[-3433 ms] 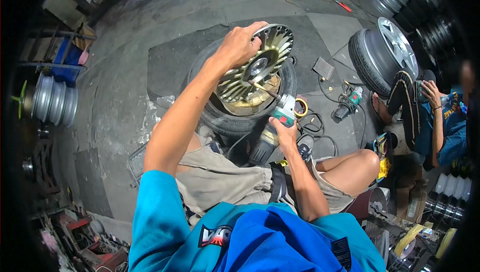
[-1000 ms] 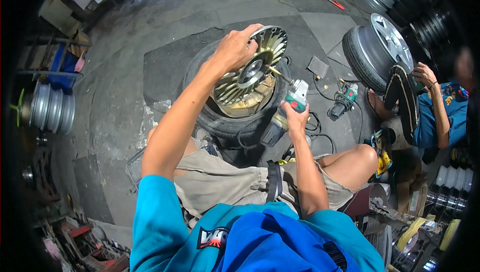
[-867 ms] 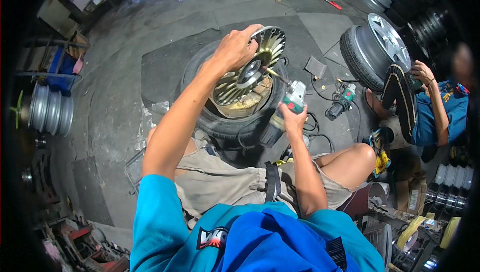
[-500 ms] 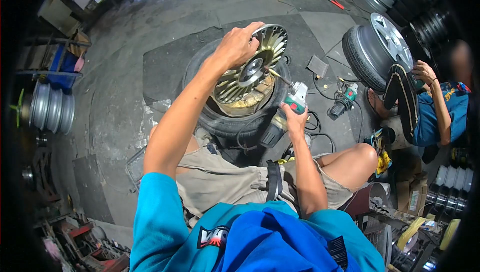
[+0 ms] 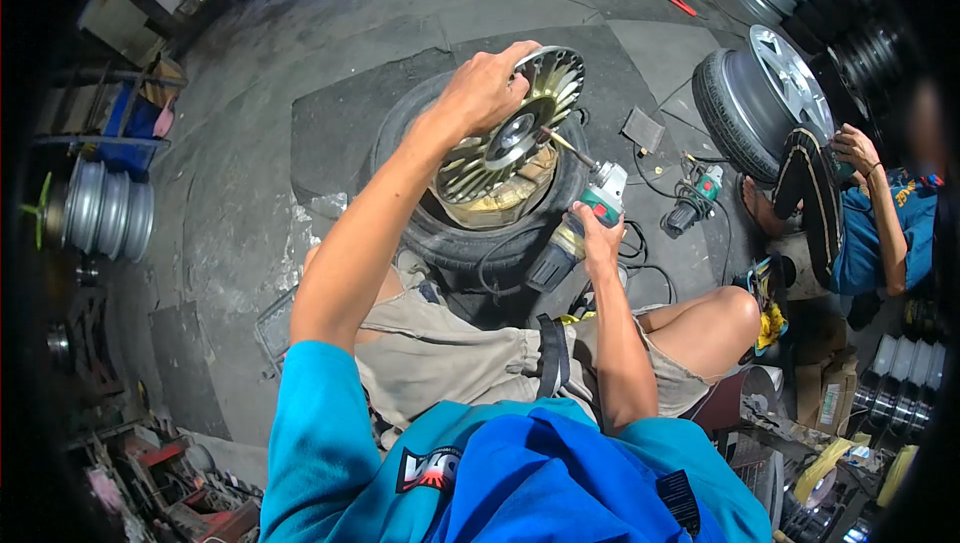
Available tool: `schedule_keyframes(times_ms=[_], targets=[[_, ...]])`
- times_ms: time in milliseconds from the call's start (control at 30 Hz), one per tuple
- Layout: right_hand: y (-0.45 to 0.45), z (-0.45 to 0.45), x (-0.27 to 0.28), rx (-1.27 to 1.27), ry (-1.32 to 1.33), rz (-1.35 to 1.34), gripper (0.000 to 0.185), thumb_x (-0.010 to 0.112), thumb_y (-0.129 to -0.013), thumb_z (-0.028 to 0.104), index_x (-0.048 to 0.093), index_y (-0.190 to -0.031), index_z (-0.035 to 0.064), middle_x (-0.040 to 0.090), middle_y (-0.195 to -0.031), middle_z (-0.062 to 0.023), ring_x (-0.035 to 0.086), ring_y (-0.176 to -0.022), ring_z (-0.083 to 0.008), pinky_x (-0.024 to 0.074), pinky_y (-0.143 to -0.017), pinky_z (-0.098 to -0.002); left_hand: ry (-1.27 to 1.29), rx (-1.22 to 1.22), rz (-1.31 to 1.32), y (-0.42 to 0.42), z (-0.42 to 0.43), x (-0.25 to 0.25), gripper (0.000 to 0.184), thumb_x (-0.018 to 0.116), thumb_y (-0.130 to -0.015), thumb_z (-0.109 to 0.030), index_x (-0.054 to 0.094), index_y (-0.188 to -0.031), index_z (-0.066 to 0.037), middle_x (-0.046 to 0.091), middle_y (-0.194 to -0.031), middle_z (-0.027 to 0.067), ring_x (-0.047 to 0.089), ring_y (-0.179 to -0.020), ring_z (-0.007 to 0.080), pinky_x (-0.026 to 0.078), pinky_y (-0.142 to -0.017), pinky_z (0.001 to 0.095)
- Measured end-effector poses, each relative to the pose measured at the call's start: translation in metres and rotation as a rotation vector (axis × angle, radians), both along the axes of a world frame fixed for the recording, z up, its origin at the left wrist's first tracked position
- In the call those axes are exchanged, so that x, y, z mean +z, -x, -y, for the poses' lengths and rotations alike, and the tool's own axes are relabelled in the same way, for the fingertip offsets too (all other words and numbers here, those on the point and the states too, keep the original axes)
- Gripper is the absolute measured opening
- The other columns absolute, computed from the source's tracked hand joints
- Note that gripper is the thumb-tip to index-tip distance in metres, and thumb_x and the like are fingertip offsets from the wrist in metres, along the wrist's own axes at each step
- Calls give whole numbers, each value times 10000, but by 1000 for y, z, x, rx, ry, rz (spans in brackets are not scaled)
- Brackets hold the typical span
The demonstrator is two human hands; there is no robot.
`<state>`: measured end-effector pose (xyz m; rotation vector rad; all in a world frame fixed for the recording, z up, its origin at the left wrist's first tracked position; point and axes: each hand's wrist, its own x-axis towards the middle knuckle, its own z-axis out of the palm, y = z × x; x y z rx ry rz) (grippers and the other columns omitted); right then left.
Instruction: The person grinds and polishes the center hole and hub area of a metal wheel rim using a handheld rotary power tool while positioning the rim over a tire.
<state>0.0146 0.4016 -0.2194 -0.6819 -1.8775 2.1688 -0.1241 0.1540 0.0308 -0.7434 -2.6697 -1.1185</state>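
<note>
In the head view, my left hand (image 5: 490,93) grips the upper edge of a many-spoked wheel rim (image 5: 508,149), fingers wrapped over it. The rim is tilted and rests on a taped, yellowish pad (image 5: 500,205) inside a tyre (image 5: 425,228) lying flat on the floor. My right hand (image 5: 600,233) is closed around the body of a green-and-grey power grinder (image 5: 562,251). From the grinder's head, a long thin shaft reaches toward the rim; its tip is at the spokes beside the hub. Whether the tip touches cannot be made out.
A second grinder (image 5: 697,201) with its cord lies on the floor at right, near a small flat grey block (image 5: 641,130). Beyond it a co-worker (image 5: 880,228) sits by a tyre-mounted wheel (image 5: 765,103). Stacked rims (image 5: 108,211) stand left; tools and boxes crowd the lower right.
The whole view has shifted slightly, with things sitting a little further right. Both hands keep their grips, and the grinder's shaft stays at the rim near the hub.
</note>
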Motion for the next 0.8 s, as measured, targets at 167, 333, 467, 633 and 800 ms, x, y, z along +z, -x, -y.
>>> schedule_keyframes(times_ms=[167, 333, 467, 633, 800], targets=[[-14, 27, 45, -100, -261, 48, 794, 917, -736, 247, 515, -1368, -19, 658, -1178, -131, 649, -1015, -230, 528, -930, -372, 16, 4, -1, -2, -7, 1, 490, 537, -934, -135, 575, -1416, -58, 726, -1002, 288, 719, -903, 441, 543, -879, 493], [-33, 32, 27, 51, -213, 55, 882, 938, -708, 275, 492, -1385, -73, 658, -1204, -145, 647, -1049, -240, 522, -961, -365, 31, 26, 32, -1, -7, 0, 472, 535, -933, -135, 586, -1399, -78, 729, -1006, 278, 715, -903, 448, 542, -866, 500], [-23, 26, 24, 14, -216, 65, 874, 933, -711, 276, 499, -1377, -88, 672, -1173, -145, 656, -1005, -229, 530, -933, -364, 36, 28, 64, -5, -7, 1, 461, 538, -936, -139, 584, -1390, -74, 733, -1007, 270, 715, -900, 448, 542, -856, 502], [-24, 33, 57, -27, -206, 101, 667, 905, -766, 218, 544, -1289, 14, 662, -1122, -76, 635, -970, -179, 525, -890, -343, 17, 24, 1, -8, -12, -1, 457, 565, -935, -130, 586, -1388, -70, 740, -1018, 262, 719, -903, 444, 547, -853, 497], [-50, 46, 38, 125, -18, 156, 720, 917, -742, 266, 568, -1308, -12, 674, -1149, -111, 651, -1013, -226, 524, -934, -364, 7, 44, -10, -10, -10, -1, 445, 577, -936, -126, 596, -1374, -52, 742, -1058, 258, 720, -959, 440, 554, -892, 473]])
